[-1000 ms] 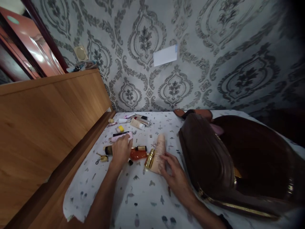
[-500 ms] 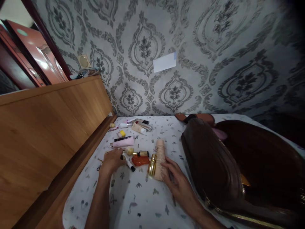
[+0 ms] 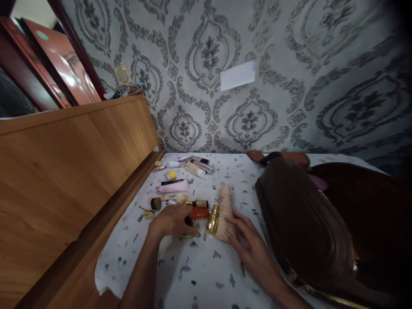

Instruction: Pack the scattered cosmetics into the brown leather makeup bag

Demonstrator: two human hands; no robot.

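Observation:
My left hand (image 3: pixel 174 221) is closed around a small dark-topped item (image 3: pixel 189 222), mostly hidden by the fingers. Right beside it lie a red-orange item (image 3: pixel 199 213) and a black-and-gold tube (image 3: pixel 198 204). My right hand (image 3: pixel 249 244) has its fingers and thumb on the lower side of a peach squeeze tube (image 3: pixel 225 206), which lies on the patterned cloth. A shiny gold bottle (image 3: pixel 213 219) rests against the tube's left side. Under the right palm a thin dark end shows; I cannot tell what it is.
A dark-lidded jar (image 3: pixel 156 203), a pink tube (image 3: pixel 174 186), a yellow-lidded item (image 3: pixel 170 175) and a beige tube (image 3: pixel 195 169) lie farther back. At right stands a brown zipped bag (image 3: pixel 289 214). A wooden board (image 3: pixel 96 159) borders the left; a patterned wall (image 3: pixel 209 103) is behind.
My left hand has moved right, toward the red-orange item, uncovering the dark-lidded jar. The right hand stays at the peach tube. The view has turned slightly left.

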